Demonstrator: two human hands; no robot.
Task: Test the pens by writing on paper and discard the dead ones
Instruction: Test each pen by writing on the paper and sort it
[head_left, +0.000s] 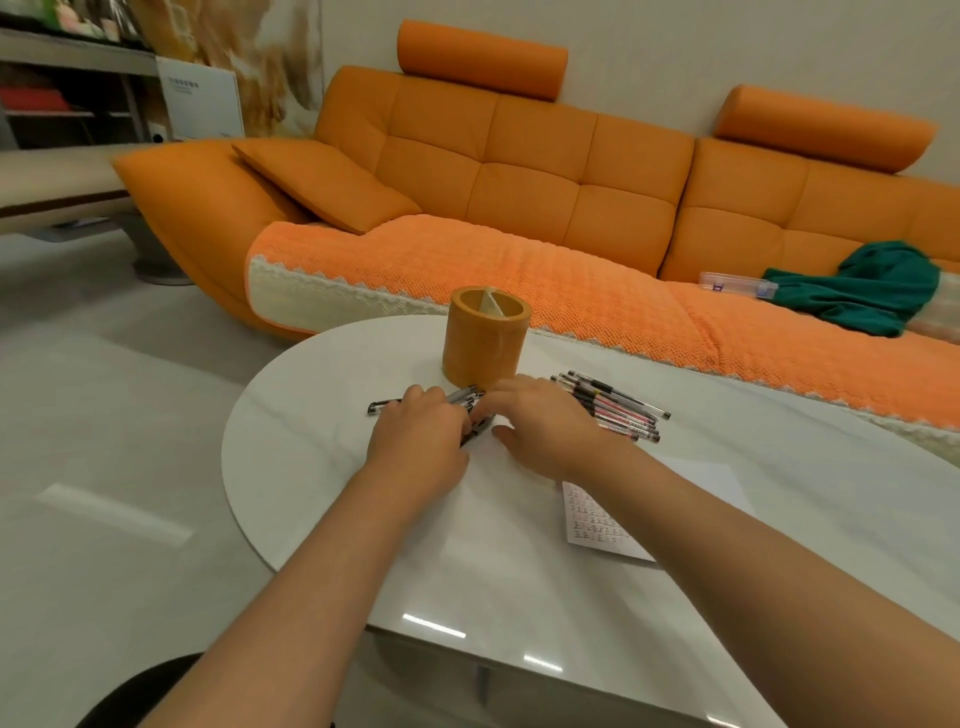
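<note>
- A small bunch of pens (462, 396) lies on the white surface (311, 467), just in front of the person and partly under both hands. One pen pokes out to the left.
- The left hand (418, 441) has its fingers curled round this bunch.
- The right hand (543, 428) meets it from the other side, with the thumb spread and the fingers bent down onto the same pens. Whether it grips them or only touches them cannot be told.
- A larger pile of pens (615, 408) lies just right of the right hand, roughly side by side.
- A sheet of paper (597, 525) lies under the right forearm and carries rows of small marks, so some testing seems to be done.
- Much appears left to do, since many pens are out and no pen is at the paper.
- An orange cylindrical pen holder (483, 338) stands just behind the hands. Only its inner divider shows at the top.
- Hidden or unclear: the pens under the hands, which pens have been tested, what the marks say, and the paper's edges against the white surface. No bin or discard spot is in view.
- Beyond the surface are an orange sofa (519, 182) with a green cloth (872, 291) and a clear plastic case (735, 285) on its seat.
</note>
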